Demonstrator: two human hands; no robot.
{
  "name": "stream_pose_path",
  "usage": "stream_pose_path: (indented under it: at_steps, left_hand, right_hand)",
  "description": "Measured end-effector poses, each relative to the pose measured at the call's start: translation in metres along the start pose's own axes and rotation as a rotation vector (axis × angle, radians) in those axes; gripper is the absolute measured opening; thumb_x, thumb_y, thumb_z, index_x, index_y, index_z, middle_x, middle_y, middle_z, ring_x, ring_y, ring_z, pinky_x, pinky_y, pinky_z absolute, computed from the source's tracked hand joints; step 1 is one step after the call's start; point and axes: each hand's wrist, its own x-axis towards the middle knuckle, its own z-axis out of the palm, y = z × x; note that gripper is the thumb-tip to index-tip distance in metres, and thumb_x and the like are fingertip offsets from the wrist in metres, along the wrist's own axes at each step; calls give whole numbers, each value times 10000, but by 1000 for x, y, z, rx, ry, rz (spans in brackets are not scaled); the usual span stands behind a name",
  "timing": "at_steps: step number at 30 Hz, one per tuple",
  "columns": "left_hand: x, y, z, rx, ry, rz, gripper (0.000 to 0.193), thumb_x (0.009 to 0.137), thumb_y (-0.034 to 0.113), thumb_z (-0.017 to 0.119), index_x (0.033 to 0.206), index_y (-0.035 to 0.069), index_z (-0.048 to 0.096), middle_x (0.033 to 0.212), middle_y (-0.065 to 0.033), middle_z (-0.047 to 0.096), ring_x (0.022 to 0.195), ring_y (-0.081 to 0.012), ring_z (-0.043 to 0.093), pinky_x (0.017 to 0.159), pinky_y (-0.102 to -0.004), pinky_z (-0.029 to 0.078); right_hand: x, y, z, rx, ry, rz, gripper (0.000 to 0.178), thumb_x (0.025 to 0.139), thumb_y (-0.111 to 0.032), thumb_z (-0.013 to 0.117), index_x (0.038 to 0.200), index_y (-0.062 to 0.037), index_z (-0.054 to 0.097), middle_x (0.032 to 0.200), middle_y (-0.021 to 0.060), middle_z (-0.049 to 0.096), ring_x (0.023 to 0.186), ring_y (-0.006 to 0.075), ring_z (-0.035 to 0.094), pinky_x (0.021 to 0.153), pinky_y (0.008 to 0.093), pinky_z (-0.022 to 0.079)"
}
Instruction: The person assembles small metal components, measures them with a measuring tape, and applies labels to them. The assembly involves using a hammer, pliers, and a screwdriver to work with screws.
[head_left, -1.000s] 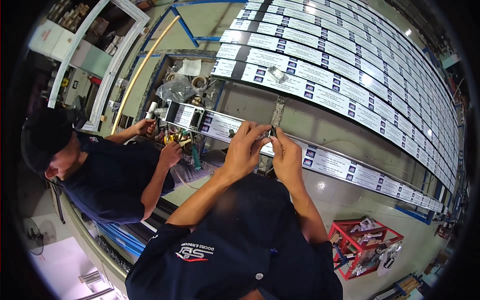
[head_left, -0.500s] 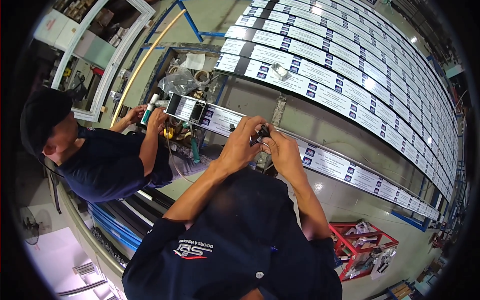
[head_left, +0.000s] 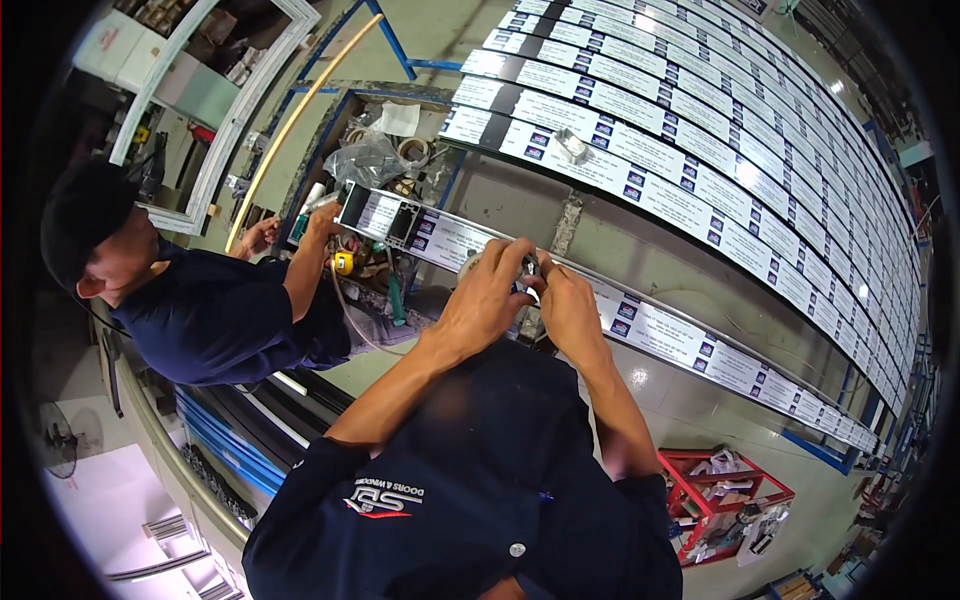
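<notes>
My left hand (head_left: 484,302) and my right hand (head_left: 570,312) meet over a long profile bar (head_left: 450,238) covered in white printed film. The fingers of both are closed around a small dark and shiny piece (head_left: 529,270), mostly hidden by them, so its kind does not show. A pale rounded edge (head_left: 468,265) peeks out beside my left fingers; I cannot tell what it belongs to. At the bar's near-left end stands a short cut profile block (head_left: 378,215), dark on its sides.
On the left a co-worker (head_left: 215,310) handles a white and green tube (head_left: 305,213). Tape rolls (head_left: 413,151) and a plastic bag (head_left: 362,158) lie in a tray. Many film-covered profiles (head_left: 680,130) fill the right, with a small metal block (head_left: 572,146) on top. A red cart (head_left: 715,500) stands lower right.
My hands stay together while the fingers have shifted around the small piece, and a pale rounded edge now shows by my left hand. The co-worker's tube has tipped and lowered slightly.
</notes>
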Motion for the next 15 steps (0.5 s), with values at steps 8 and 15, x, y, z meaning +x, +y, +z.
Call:
stream_pose_path:
  at_steps: [8,15]
  left_hand:
    - [2,-21,7,-260,63,-315,747,804,101,906,1393,24,453,1157,-209,683,927,-344,706,835,-416,575]
    - [0,-63,31,-851,-78,-387,377,1030,165,728,1329,-48,646,1009,-74,752,885,-110,667,786,-285,546]
  right_hand:
    - [6,-11,5,144,101,120,261,1055,-160,608,1167,56,703,878,263,715,776,457,692,665,487,526]
    - [7,18,21,441,188,94,213,1080,-236,636,1057,-40,555,645,31,556,519,102,437,460,302,308]
